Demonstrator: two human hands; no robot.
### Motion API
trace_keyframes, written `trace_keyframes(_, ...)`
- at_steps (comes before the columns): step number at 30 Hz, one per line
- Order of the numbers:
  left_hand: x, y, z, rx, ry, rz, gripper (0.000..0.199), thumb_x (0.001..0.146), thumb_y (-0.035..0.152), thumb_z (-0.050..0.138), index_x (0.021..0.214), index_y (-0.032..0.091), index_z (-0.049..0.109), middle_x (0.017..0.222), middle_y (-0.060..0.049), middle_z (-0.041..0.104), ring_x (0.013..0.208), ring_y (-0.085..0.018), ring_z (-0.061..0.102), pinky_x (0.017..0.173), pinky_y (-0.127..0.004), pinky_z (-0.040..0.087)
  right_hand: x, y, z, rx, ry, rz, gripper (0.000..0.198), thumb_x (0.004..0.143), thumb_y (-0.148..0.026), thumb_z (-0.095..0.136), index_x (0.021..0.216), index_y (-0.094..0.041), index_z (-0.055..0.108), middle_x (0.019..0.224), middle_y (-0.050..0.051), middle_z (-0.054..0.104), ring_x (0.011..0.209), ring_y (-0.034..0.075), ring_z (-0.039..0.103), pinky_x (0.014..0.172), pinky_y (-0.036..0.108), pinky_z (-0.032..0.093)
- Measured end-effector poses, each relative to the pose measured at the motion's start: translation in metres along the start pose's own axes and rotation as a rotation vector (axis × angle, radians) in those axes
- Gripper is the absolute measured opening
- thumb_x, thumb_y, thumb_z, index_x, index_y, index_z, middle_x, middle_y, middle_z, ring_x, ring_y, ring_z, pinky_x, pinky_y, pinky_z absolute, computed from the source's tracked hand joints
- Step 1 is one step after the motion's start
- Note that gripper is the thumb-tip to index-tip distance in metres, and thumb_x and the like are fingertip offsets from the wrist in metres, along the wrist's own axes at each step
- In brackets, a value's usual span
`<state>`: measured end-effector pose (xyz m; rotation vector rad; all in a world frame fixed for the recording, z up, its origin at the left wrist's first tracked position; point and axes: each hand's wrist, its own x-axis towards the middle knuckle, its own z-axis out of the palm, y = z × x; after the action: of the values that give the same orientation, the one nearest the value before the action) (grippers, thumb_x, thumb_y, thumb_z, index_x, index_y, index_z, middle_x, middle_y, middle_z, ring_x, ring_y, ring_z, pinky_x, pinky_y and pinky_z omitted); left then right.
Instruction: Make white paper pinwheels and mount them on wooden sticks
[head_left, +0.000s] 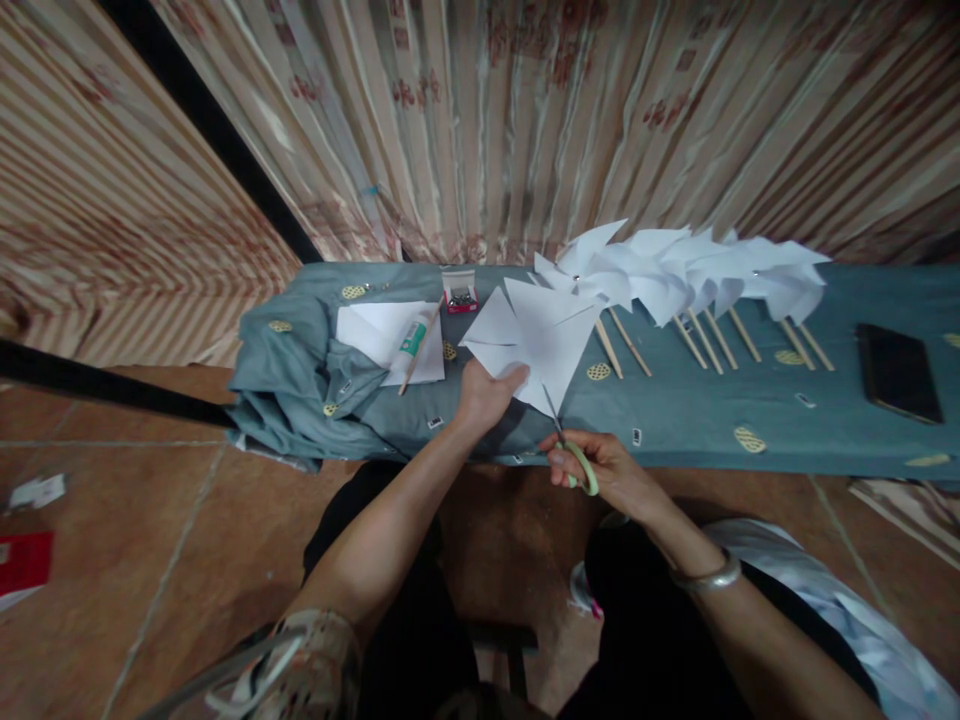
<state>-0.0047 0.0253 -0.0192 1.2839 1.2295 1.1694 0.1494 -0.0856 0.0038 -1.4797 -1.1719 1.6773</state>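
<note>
A white paper square point(551, 325) with slits running in from its corners is pinched in my left hand point(487, 395), thumb on top. My right hand point(592, 465) grips scissors with pale green handles point(581, 468). Their blades meet the paper's near corner, where a cut runs inward. Behind and to the right of the sheet lie several white paper pinwheels point(660, 265) in an overlapping row, their wooden sticks point(701, 342) pointing toward me.
On the left are stacked white papers point(367, 325), with a glue bottle point(414, 335) and a wooden stick point(409, 375) on top. A small red box of metal pins point(460, 297) stands behind. A dark phone or tablet point(898, 372) lies at right on the green cloth point(697, 420).
</note>
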Motion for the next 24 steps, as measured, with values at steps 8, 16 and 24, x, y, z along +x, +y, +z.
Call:
trace_keyframes(8, 0.0005, 0.0035, -0.0004, -0.012, 0.011, -0.005, 0.027, 0.065, 0.019, 0.074, 0.090, 0.010, 0.071, 0.093, -0.010, 0.075, 0.084, -0.022, 0.069, 0.081, -0.033, 0.054, 0.0022, 0.0040, 0.0019, 0.057, 0.008, 0.001, 0.051, 0.060, -0.064, 0.076, 0.077, -0.017, 0.065, 0.056, -0.001, 0.061, 0.049, 0.008, 0.051, 0.049, 0.022, 0.039)
trace_keyframes(16, -0.0011, 0.0037, 0.0007, -0.009, 0.007, -0.005, 0.024, 0.064, 0.018, 0.074, 0.088, 0.011, 0.071, 0.091, -0.009, 0.075, 0.083, -0.021, 0.068, 0.080, -0.032, 0.054, 0.0036, 0.0080, 0.0015, 0.058, 0.013, -0.030, 0.046, 0.066, -0.061, 0.074, 0.079, -0.018, 0.066, 0.058, -0.001, 0.063, 0.051, 0.009, 0.053, 0.050, 0.022, 0.041)
trace_keyframes(24, -0.0039, 0.0053, 0.0033, -0.046, -0.015, -0.039, 0.024, 0.063, 0.016, 0.074, 0.086, 0.011, 0.071, 0.089, -0.009, 0.075, 0.081, -0.021, 0.068, 0.077, -0.032, 0.054, 0.0029, 0.0027, 0.0024, 0.047, 0.039, -0.036, 0.046, 0.062, -0.060, 0.077, 0.076, -0.018, 0.066, 0.058, -0.001, 0.063, 0.052, 0.010, 0.053, 0.051, 0.022, 0.042)
